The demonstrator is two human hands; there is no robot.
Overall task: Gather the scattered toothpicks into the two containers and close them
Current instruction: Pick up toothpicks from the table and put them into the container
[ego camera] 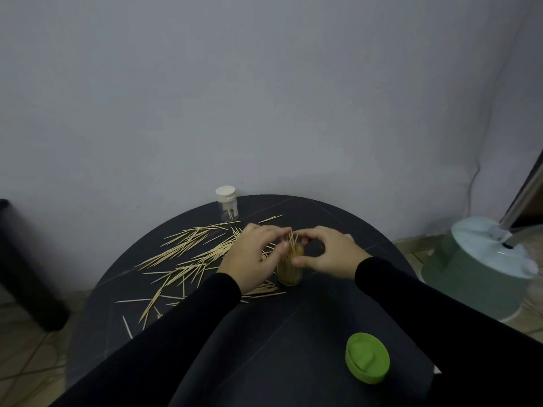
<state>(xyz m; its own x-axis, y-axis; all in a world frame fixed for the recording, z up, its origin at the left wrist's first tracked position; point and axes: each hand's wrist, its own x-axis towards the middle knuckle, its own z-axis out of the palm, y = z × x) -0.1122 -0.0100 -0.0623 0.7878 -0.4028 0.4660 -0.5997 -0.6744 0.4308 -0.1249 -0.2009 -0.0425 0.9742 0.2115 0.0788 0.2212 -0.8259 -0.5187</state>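
Looking down from the head view, I see both hands meeting at the middle of the frame over a clear container (290, 268) that stands upright on the round dark desk (293, 318), packed with toothpicks. My left hand (254, 259) pinches a bundle of toothpicks (291, 240) whose tips stick up out of the container's mouth; my right hand (326, 254) curls around the rim, thumb against the container's side. Loose toothpicks (188, 257) lie scattered across the desk left of centre, some under my left wrist. A second container (226, 203) with a white cap stands at the desk's far edge, above centre. A green lid (367, 357) lies at lower right.
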